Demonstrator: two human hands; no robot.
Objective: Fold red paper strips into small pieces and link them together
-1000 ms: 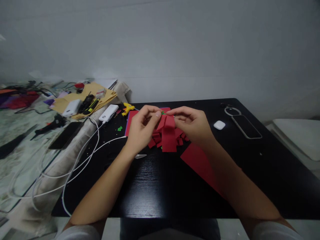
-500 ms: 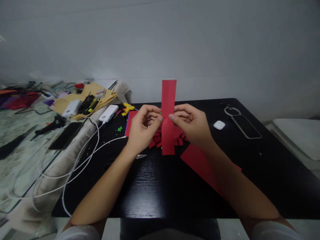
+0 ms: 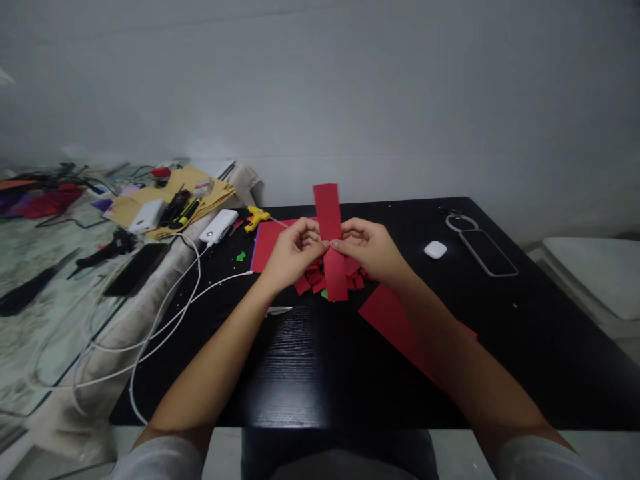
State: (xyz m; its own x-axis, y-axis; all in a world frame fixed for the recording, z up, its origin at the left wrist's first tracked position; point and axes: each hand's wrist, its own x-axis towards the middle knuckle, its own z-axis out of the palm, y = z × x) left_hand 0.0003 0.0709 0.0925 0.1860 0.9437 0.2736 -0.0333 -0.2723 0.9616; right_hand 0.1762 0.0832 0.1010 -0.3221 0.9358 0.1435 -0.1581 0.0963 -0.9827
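Between my two hands stands a long red paper strip (image 3: 327, 210), roughly upright and leaning a little to the left at its top. My left hand (image 3: 295, 257) pinches its middle from the left side, thumb on the near face. From the right, my right hand (image 3: 373, 250) pinches the same part, the two thumb tips close together. Behind and below the strip lies a heap of small red paper pieces (image 3: 314, 280), partly hidden by my hands. A larger red paper sheet (image 3: 387, 320) rests under my right forearm.
On the black table (image 3: 300, 373) lie a yellow glue gun (image 3: 257, 218), a white power bank (image 3: 219, 227) with a cable, a scissor-like blade (image 3: 279, 311), a white earbud case (image 3: 435, 249) and a phone (image 3: 489, 253). A cluttered surface (image 3: 45, 253) adjoins at left.
The strip has come down slightly, and its top now tilts left. My hands have drawn closer together, thumbs nearly meeting at the strip's middle.
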